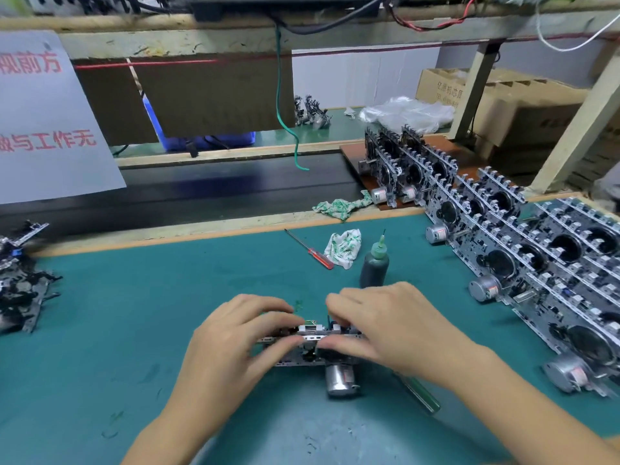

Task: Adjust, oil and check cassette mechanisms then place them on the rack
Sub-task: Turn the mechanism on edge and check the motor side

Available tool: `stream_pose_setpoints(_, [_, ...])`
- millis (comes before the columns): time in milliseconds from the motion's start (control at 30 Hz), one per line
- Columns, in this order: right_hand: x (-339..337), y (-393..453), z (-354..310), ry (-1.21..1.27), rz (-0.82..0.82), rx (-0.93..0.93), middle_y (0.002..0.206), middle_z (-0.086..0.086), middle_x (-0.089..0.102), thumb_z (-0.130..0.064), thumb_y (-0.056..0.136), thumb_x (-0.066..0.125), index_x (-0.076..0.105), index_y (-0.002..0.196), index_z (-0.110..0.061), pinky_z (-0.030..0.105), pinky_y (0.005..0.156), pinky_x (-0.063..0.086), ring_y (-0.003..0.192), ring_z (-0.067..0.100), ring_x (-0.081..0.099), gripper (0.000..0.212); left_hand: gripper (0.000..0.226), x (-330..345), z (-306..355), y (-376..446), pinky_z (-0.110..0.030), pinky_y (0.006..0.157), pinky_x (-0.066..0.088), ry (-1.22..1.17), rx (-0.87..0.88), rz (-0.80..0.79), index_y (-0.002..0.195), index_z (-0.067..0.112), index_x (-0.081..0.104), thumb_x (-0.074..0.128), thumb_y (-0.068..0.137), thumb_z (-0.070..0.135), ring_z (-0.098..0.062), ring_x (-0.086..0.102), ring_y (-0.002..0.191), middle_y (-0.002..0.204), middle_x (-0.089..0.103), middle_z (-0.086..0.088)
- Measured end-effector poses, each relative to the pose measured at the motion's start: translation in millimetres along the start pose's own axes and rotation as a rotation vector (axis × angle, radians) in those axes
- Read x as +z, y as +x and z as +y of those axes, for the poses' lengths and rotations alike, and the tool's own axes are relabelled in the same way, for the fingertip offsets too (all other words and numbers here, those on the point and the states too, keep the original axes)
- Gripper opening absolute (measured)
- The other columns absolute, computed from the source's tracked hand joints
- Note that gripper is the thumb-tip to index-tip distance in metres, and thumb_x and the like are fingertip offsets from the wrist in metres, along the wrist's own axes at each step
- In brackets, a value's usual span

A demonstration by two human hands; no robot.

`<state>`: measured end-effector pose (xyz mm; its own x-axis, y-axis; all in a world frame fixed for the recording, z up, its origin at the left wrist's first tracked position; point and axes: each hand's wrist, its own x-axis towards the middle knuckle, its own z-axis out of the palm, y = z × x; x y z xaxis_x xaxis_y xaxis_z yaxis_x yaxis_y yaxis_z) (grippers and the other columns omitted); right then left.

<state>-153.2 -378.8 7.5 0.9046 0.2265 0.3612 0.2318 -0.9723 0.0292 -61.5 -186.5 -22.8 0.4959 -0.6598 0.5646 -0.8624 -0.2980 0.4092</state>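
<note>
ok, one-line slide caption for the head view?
Both hands, left hand and right hand, grip a cassette mechanism on the green mat, oil bottle behind.

oil bottle behind mechanism, rack right

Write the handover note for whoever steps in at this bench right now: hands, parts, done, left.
Left hand: grips the left end of the cassette mechanism on the green mat.
Right hand: grips its right end, fingers curled over the top edge; a green-handled tool lies under the wrist.
Oil bottle stands upright just beyond the hands; red screwdriver and a cloth lie behind it.
Done: rows of mechanisms stand on the right.
Left: finish this unit and rack it; a pile waits at the left edge. Whether it has been oiled cannot be told.
</note>
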Motion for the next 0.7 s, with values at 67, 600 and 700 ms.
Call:
stream_pose_setpoints(67, [1, 3, 3, 0.034, -0.056, -0.037, 0.056, -0.005, 0.052, -0.052, 0.088, 0.036, 0.042, 0.070, -0.020, 0.025, 0.038, 0.028, 0.044, 0.021, 0.049, 0.037, 0.029, -4, -2, 0, -0.019, 0.067, 0.042, 0.027, -0.004, 0.034, 0.081, 0.024, 0.075, 0.053, 0.086, 0.043, -0.001, 0.052, 0.077, 0.083, 0.063, 0.016])
stream_pose_setpoints(600, [-63, -43, 52, 0.064, 0.158, 0.121, 0.050, -0.016, 0.024, -0.045, 0.087, 0.044, 0.035, 0.067, -0.029, 0.020, 0.046, 0.019, 0.047, 0.006, 0.028, 0.028, 0.023, 3, 58, 98, 0.001, 0.067, 0.030, -0.040, 0.301, -0.142, 0.084, 0.018, 0.072, 0.060, 0.086, 0.037, 0.009, 0.039, 0.066, 0.079, 0.056, 0.012])
stream_pose_setpoints(700, [-89, -72, 78, 0.025, 0.177, 0.243, 0.046, -0.016, 0.023, -0.047, 0.088, 0.043, 0.031, 0.067, -0.028, 0.023, 0.049, 0.022, 0.045, 0.008, 0.028, 0.031, 0.016, 25, 89, 138, 0.000, 0.065, 0.030, -0.094, 0.382, -0.212, 0.086, 0.018, 0.073, 0.065, 0.086, 0.032, 0.011, 0.041, 0.062, 0.079, 0.052, 0.013])
